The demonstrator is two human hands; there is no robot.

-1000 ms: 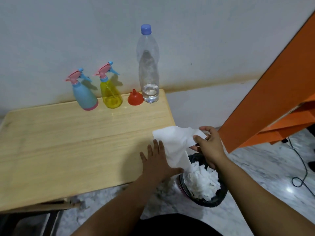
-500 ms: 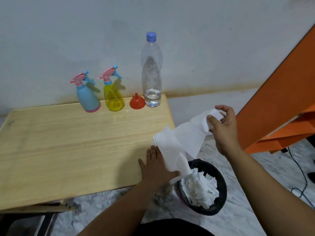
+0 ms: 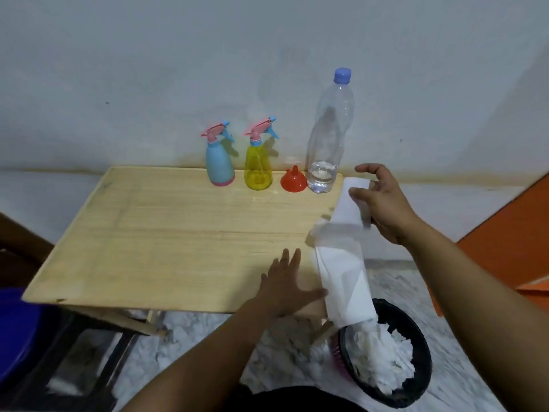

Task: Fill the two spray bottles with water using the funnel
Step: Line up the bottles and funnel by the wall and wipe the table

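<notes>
A blue spray bottle point(image 3: 219, 162) and a yellow spray bottle point(image 3: 258, 165), both with pink trigger heads, stand at the back of the wooden table point(image 3: 178, 233). Beside them a red funnel point(image 3: 293, 179) sits mouth down. A tall clear bottle point(image 3: 328, 138) with a blue cap holds a little water. My left hand point(image 3: 285, 283) lies flat on the table near its front right corner. My right hand point(image 3: 383, 203) holds the top end of a long white tissue strip point(image 3: 344, 263) under its thumb, just right of the clear bottle. The strip hangs down into a black bin point(image 3: 416, 346).
The bin stands on the marble floor off the table's right front corner and is heaped with crumpled white tissue point(image 3: 383, 361). An orange cabinet point(image 3: 511, 248) slants in at the right. A blue object point(image 3: 15, 331) and dark furniture sit low on the left.
My right hand has lifted the tissue end up and back towards the table's rear right corner, stretching the strip out of the bin. My left hand stays flat on the table.
</notes>
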